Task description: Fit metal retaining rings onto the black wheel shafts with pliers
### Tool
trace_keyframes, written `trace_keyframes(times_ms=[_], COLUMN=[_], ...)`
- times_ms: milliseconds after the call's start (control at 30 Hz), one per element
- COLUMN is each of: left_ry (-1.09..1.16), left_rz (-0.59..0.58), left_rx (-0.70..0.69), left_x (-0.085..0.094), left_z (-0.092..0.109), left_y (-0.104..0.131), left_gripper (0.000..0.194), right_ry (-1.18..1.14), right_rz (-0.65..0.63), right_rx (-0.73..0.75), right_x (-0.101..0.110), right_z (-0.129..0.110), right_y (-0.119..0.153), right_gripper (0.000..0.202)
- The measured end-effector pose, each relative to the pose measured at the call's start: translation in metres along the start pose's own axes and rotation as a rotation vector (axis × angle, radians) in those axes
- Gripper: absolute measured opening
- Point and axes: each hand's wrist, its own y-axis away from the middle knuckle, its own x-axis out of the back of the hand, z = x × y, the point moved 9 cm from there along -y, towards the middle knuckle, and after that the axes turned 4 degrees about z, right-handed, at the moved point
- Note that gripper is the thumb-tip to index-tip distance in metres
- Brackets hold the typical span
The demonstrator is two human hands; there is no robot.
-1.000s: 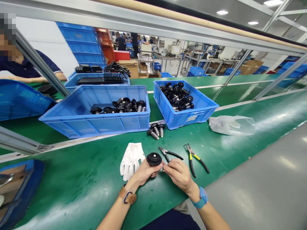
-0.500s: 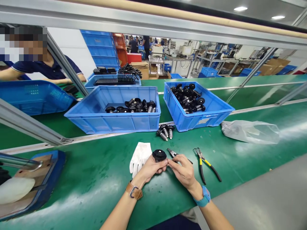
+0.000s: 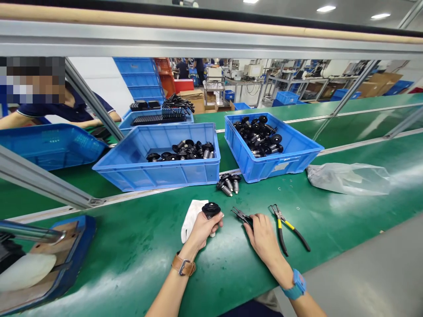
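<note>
My left hand (image 3: 201, 232) is closed around a black part with a round, stepped head (image 3: 211, 208); its head points up and the fingers cover its lower end. My right hand (image 3: 265, 240) lies over the black handles of a pair of pliers (image 3: 243, 216), fingers curled on them, the jaws pointing up and left. Beside it on the bench is a second pair of pliers with yellow and black handles (image 3: 289, 226), bent tips away from me. A white glove (image 3: 190, 221) lies partly under my left hand. Several similar black parts (image 3: 228, 184) stand grouped farther back.
Two blue bins (image 3: 158, 174) (image 3: 280, 167) with black parts stand behind the bench's front area. Small rings (image 3: 298, 208) and a clear plastic bag (image 3: 348, 178) lie to the right. A blue-edged fixture (image 3: 81, 246) is at left. A metal frame post (image 3: 49, 178) slants nearby; a co-worker (image 3: 71, 110) sits beyond.
My right hand has left the part in my left hand and moved right onto the black-handled pliers. My left hand, still holding the part, has shifted slightly left. The view has tilted a little.
</note>
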Motion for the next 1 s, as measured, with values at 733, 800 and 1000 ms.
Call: trace_keyframes(times_ms=[733, 800, 1000], left_ry=[-0.218, -0.214, -0.188], left_rz=[-0.262, -0.268, -0.271], left_rx=[0.122, 0.12, 0.116], left_x=[-0.003, -0.004, -0.004], left_z=[-0.003, -0.002, -0.003], left_y=[0.006, 0.006, 0.006], left_gripper=[0.045, 0.046, 0.045], right_ry=[-0.122, -0.126, -0.116], right_rz=[-0.321, -0.333, -0.338], right_rx=[0.241, 0.242, 0.251], right_x=[-0.003, -0.004, -0.005], right_z=[-0.023, -0.022, -0.02], right_y=[-0.032, -0.032, -0.031], right_gripper=[0.028, 0.028, 0.029])
